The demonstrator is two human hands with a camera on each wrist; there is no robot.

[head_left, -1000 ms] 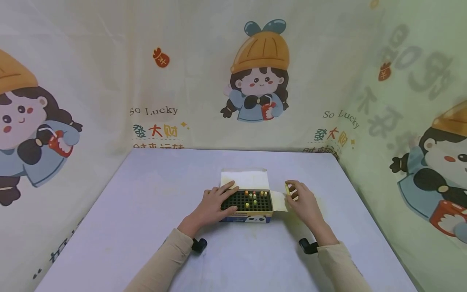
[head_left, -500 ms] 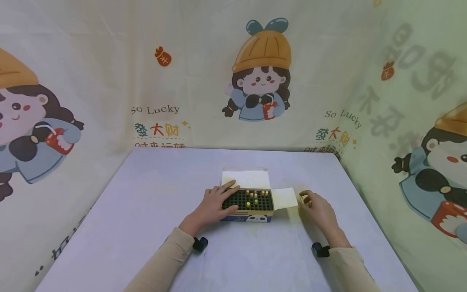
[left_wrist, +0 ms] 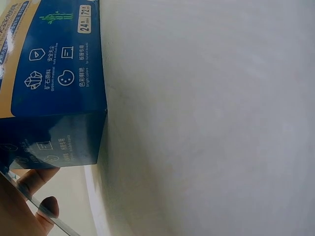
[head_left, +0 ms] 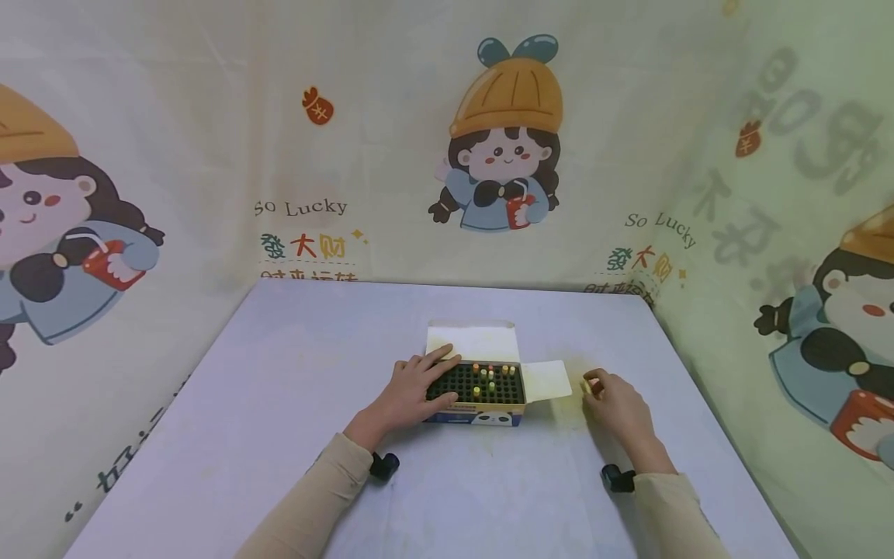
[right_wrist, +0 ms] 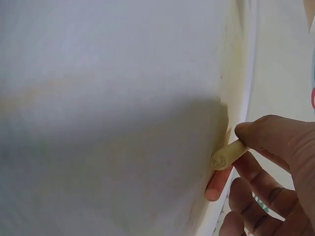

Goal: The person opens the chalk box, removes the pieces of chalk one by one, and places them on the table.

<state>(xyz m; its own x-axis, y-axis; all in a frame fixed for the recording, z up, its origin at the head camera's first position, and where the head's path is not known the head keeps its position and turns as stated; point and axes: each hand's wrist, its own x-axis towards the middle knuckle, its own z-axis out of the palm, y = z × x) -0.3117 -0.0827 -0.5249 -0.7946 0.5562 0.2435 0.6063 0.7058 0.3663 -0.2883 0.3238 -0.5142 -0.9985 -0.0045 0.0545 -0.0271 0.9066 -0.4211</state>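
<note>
An uncovered box of chalk [head_left: 489,418] stands on the table, its black holder with rows of holes carrying several coloured sticks. My left hand [head_left: 408,390] rests over the box's left end, fingers spread and fairly straight, thumb along the front rim. In the left wrist view the blue side of the chalk box [left_wrist: 59,64] shows. To the right of the box, my right hand [head_left: 618,407] pinches a yellow chalk stick [right_wrist: 229,156] between thumb and index finger, low over the table. Right behind it in the right wrist view lies an orange-red chalk stick [right_wrist: 218,184].
The box's white lid flap [head_left: 475,339] stands raised at the back, and a white side flap [head_left: 547,381] sticks out to the right, between box and right hand. A white cloth covers the table [head_left: 314,349]. A printed curtain [head_left: 391,155] hangs behind it.
My right hand has moved right and down from beside the side flap to the table surface, still pinching the yellow chalk. The left hand has stayed on the box.
</note>
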